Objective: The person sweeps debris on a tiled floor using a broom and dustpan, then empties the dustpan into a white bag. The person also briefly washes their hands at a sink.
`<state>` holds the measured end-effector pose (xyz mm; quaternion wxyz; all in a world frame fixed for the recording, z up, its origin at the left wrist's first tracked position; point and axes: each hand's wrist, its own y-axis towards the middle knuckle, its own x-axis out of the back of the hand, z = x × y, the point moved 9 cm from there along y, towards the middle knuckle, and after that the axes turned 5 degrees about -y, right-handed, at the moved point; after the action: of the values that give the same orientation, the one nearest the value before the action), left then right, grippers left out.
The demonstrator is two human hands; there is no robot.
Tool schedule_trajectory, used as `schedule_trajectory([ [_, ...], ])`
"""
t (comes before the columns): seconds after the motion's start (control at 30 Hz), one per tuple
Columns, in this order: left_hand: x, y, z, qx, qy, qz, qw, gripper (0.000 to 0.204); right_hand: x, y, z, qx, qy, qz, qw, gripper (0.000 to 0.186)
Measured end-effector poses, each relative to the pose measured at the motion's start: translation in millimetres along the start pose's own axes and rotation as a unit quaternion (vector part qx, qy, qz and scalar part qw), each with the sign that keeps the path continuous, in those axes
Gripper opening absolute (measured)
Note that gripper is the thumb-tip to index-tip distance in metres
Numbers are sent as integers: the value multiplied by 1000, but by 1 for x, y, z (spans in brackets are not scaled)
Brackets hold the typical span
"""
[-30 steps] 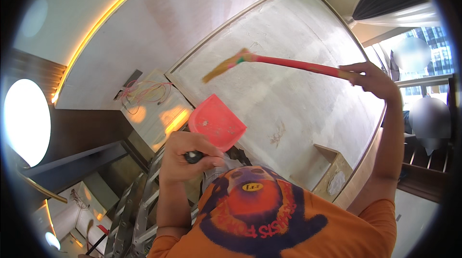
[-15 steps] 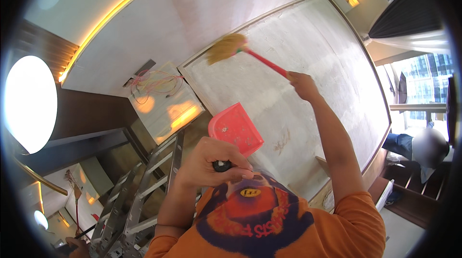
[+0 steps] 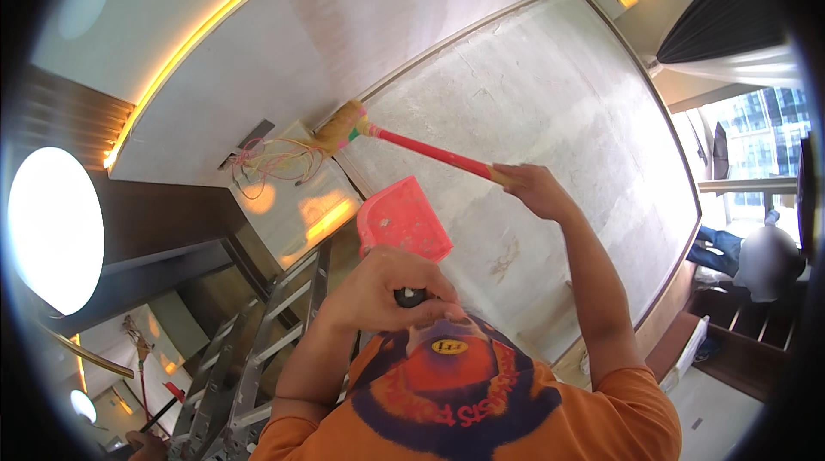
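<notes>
The right hand (image 3: 537, 190), fingers curled round the red broom (image 3: 438, 154) in the upper middle, has swung its brush down-left by the wires (image 3: 275, 160), so sweeping seems nearer the pink dustpan (image 3: 404, 216) mid-frame, whose handle the left hand (image 3: 387, 287) squeezes.

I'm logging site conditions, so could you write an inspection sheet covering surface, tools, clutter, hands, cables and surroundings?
Surface: pale, scuffed, with a brown patch.
Tools: red-handled broom; pink dustpan with debris bits.
Clutter: metal ladder on the left.
Hands: left hand closed on the dustpan's dark handle; right hand gripping the broom.
Cables: loose tangle; bristles overlap it in view, contact unclear.
Surroundings: glowing light strip, window, another person.
</notes>
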<state>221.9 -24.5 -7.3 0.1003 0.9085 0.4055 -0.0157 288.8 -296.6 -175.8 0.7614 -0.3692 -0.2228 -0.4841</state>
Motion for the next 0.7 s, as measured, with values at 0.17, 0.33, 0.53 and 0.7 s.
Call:
schedule_trajectory([
  [0.17, -7, 0, -3, 2, 12, 14, 1000, 17, 9, 49, -88, -105, -64, -163, 979, 43],
  [0.33, 0, -9, -4, -15, -40, -18, 999, 17, 79, -5, -90, -116, 22, -193, 974, 46],
  [0.53, -4, 0, 7, 2, -45, 4, 999, 15, 58, -52, -31, -125, 113, -38, 985, 50],
  [0.7, -27, 11, 13, 19, -82, 52, 995, 11, -66, -11, -1, -4, -34, -71, 997, 53],
])
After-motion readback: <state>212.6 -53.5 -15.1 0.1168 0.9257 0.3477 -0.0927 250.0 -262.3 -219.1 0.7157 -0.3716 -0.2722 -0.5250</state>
